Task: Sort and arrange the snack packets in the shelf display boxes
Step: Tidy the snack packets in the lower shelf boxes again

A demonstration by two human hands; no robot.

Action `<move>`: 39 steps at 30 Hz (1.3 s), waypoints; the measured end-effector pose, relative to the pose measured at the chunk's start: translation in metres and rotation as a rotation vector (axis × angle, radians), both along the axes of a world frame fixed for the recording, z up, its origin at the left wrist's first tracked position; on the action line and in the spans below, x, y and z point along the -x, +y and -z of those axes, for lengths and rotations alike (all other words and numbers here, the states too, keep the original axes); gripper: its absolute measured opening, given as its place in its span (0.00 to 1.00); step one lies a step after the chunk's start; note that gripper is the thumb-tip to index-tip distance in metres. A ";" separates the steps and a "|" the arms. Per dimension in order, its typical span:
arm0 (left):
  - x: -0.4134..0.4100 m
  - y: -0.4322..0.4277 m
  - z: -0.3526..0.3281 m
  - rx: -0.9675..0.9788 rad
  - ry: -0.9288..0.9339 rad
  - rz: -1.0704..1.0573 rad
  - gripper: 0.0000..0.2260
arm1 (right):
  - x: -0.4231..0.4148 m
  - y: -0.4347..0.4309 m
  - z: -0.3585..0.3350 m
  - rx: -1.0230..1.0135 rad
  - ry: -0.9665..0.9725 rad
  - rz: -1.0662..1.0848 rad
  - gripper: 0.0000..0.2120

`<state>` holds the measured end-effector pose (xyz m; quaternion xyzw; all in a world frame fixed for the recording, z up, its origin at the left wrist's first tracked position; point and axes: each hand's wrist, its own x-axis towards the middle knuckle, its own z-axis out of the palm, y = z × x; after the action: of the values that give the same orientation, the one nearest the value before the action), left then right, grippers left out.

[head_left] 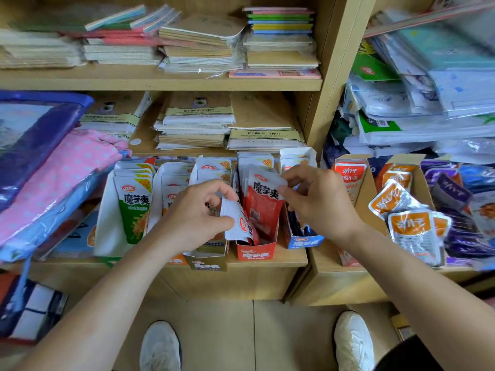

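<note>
Left hand (198,215) grips a tilted packet (237,219); right hand (318,202) pinches, apparently, the upright red packet (263,204) in the red box (255,251).

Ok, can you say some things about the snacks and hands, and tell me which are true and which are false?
1. The right hand pinches the top of a red packet. True.
2. The left hand is empty. False: it holds a white-backed packet.
3. A green packet stands left of the red box. True.
4. The orange packets sit in the red box. False: they lie in a cardboard box further right.
</note>
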<state>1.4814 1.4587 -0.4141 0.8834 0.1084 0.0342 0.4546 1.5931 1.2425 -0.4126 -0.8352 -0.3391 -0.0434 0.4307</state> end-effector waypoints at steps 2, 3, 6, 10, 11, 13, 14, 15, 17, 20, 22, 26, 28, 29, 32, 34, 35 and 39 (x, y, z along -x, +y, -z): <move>0.000 0.001 0.001 -0.037 0.027 0.019 0.15 | 0.000 -0.003 -0.004 -0.096 0.143 -0.001 0.06; 0.001 0.002 0.000 -0.053 0.037 0.021 0.15 | 0.001 -0.004 -0.008 -0.164 0.215 -0.009 0.04; 0.004 0.002 -0.002 -0.143 0.032 0.011 0.15 | 0.002 -0.005 -0.016 -0.383 0.373 -0.015 0.01; 0.010 -0.001 -0.009 -0.255 0.061 0.054 0.13 | -0.001 -0.005 -0.016 -0.462 0.406 -0.015 0.02; 0.011 -0.003 -0.011 -0.295 0.058 0.065 0.14 | -0.001 -0.007 -0.015 -0.434 0.385 -0.016 0.03; 0.011 -0.002 -0.010 -0.325 0.017 0.046 0.16 | 0.000 -0.007 -0.011 -0.335 0.310 -0.032 0.03; 0.011 -0.003 -0.009 -0.297 -0.015 0.020 0.17 | 0.001 -0.007 -0.009 -0.290 0.274 -0.043 0.02; 0.010 -0.004 -0.008 -0.266 -0.053 -0.014 0.17 | 0.004 -0.007 -0.007 -0.255 0.249 -0.055 0.01; 0.006 -0.009 -0.007 -0.276 -0.136 -0.056 0.15 | 0.007 -0.005 -0.003 -0.203 0.211 -0.065 0.04; -0.001 -0.015 -0.003 -0.404 -0.241 -0.091 0.14 | 0.008 -0.005 0.000 -0.170 0.149 -0.036 0.03; -0.007 -0.015 -0.001 -0.454 -0.303 -0.090 0.18 | 0.007 -0.006 -0.005 -0.192 0.079 0.034 0.03; -0.015 -0.014 0.005 -0.479 -0.358 -0.050 0.22 | 0.003 -0.012 -0.024 -0.381 0.230 0.075 0.04; -0.017 -0.013 0.007 -0.470 -0.387 -0.040 0.21 | 0.000 -0.015 -0.032 -0.481 0.360 0.056 0.05; -0.018 -0.012 0.008 -0.466 -0.405 -0.031 0.20 | -0.002 -0.017 -0.035 -0.513 0.409 0.052 0.06; -0.021 -0.009 0.009 -0.448 -0.426 -0.022 0.19 | -0.005 -0.024 -0.045 -0.584 0.532 0.037 0.09; -0.022 -0.009 0.009 -0.392 -0.426 -0.054 0.19 | -0.006 -0.030 -0.050 -0.583 0.611 0.001 0.16; -0.022 -0.009 0.009 -0.368 -0.441 -0.064 0.19 | -0.006 -0.034 -0.052 -0.535 0.606 0.001 0.19; -0.027 -0.007 0.008 -0.311 -0.483 -0.052 0.07 | -0.007 -0.046 -0.049 -0.274 0.425 0.054 0.12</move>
<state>1.5087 1.4514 -0.4221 0.9056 0.0127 0.2716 0.3254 1.5997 1.1967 -0.3633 -0.7682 -0.2094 0.0758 0.6002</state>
